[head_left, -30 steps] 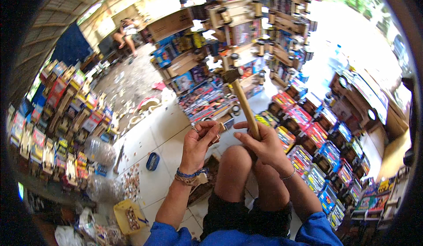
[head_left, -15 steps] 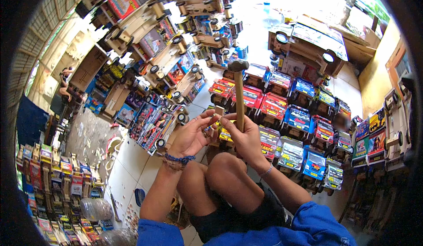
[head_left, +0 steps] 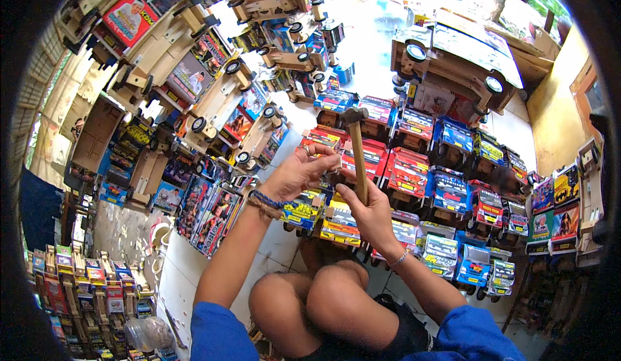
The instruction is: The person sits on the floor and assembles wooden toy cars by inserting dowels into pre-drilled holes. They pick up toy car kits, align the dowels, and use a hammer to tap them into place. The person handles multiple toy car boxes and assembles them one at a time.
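My right hand (head_left: 370, 213) is closed round the wooden handle of a hammer (head_left: 359, 160), its dark metal head pointing up and away from me. Beside it my left hand (head_left: 299, 173) has thumb and forefinger pinched together at a tiny pale bit, too small to make out. The fingers of both hands are close to each other above rows of toy trucks. Just under them are a yellow-and-blue toy truck (head_left: 303, 211) and an orange-yellow one (head_left: 341, 224). A red toy truck (head_left: 407, 169) stands to the right of the hammer.
Wooden toy trucks (head_left: 210, 112) on their sides are stacked high at left. More small toys (head_left: 97, 283) fill the lower left, near a clear plastic container (head_left: 147, 333). A large toy truck (head_left: 446, 70) lies at the back right, beside a water bottle (head_left: 381, 15). My knees are below my hands.
Both hands have moved forward over the truck rows, with the hammer still in my right hand. My left hand has turned from palm-up to more sideways. The view has shifted.
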`<state>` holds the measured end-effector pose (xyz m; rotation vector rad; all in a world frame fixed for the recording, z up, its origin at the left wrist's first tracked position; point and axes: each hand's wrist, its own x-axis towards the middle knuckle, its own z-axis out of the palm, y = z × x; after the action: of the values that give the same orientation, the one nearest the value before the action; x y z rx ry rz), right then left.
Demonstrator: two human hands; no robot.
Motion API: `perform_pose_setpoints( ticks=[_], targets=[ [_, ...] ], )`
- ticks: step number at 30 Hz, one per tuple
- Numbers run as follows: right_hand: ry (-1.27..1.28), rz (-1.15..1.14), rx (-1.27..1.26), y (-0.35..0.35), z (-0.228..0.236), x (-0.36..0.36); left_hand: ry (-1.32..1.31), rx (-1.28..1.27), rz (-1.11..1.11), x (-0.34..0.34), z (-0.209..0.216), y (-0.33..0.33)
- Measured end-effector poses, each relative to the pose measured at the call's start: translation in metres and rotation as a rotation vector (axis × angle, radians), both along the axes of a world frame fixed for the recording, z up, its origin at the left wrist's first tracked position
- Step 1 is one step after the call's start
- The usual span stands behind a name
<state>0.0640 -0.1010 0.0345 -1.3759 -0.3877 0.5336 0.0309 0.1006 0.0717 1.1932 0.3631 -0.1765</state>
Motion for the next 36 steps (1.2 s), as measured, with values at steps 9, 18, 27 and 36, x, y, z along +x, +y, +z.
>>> perform_pose_setpoints(
  ticks=[9, 18, 27, 36],
  targets=[
    [-0.127, -0.054, -0.35, -0.026, -0.021, 0.035, 0.246, 0.946, -0.607, 0.131, -0.027, 0.125],
    [-0.118, 0.002, -0.478, -0.046, -0.037, 0.032, 0.251, 1.084, -0.876, 0.189, -0.076, 0.129],
    [-0.15, 0.02, -0.486, -0.038, -0.035, 0.041, 0.239, 1.104, -0.927, 0.192, -0.084, 0.126],
    [-0.223, 0.074, -0.522, -0.034, -0.033, 0.051, 0.216, 1.073, -0.925, 0.192, -0.088, 0.125]
  ],
)
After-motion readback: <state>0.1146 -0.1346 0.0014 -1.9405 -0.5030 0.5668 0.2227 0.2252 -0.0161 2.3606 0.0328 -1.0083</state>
